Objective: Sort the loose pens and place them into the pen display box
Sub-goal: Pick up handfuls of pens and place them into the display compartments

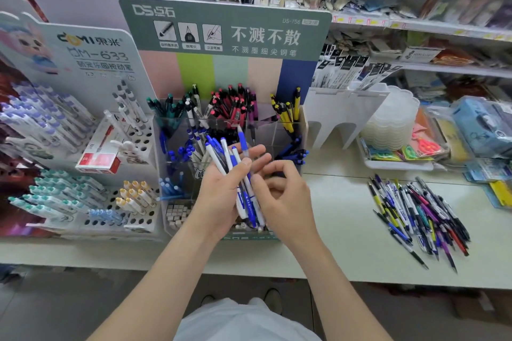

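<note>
A bundle of blue-and-white pens [235, 159] is gripped in the left hand [219, 194], with the thumb laid across the barrels and the tips fanned upward. The right hand [286, 196] is held against the lower part of the bundle with its fingers curled; whether a pen is pinched by it cannot be told.

Both hands are held directly in front of the pen display box [163, 163], a clear, compartmented box. Its back row is filled with dark green pens [163, 111], red pens [232, 105] and yellow pens [288, 115]. Blue pens [185, 149] are stood in a middle compartment on the left, and dark blue ones [293, 149] on the right.

The loose pens [418, 210] are heaped in mixed colours on the counter [332, 219], well to the right of the box.
</note>
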A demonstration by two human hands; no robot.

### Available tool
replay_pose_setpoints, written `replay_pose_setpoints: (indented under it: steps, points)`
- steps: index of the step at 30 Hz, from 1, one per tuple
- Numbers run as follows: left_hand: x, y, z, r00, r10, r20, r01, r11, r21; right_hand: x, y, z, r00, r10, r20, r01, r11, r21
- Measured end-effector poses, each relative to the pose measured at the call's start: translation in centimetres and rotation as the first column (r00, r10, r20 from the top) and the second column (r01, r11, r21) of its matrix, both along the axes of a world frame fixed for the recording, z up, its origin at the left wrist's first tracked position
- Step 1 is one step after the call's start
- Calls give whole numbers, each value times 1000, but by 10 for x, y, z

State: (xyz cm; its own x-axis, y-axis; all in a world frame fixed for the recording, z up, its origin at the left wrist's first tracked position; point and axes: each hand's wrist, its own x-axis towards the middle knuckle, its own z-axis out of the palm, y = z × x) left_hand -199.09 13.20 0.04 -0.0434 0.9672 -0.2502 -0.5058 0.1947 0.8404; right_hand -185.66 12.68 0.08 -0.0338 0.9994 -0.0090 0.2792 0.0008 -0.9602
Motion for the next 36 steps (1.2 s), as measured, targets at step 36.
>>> replay_pose_setpoints:
  steps: [36]
  points:
    - [-38,9,10,897,442,-8,-427,863,-268,-50,-3,8,960,-81,267,1,958,288]
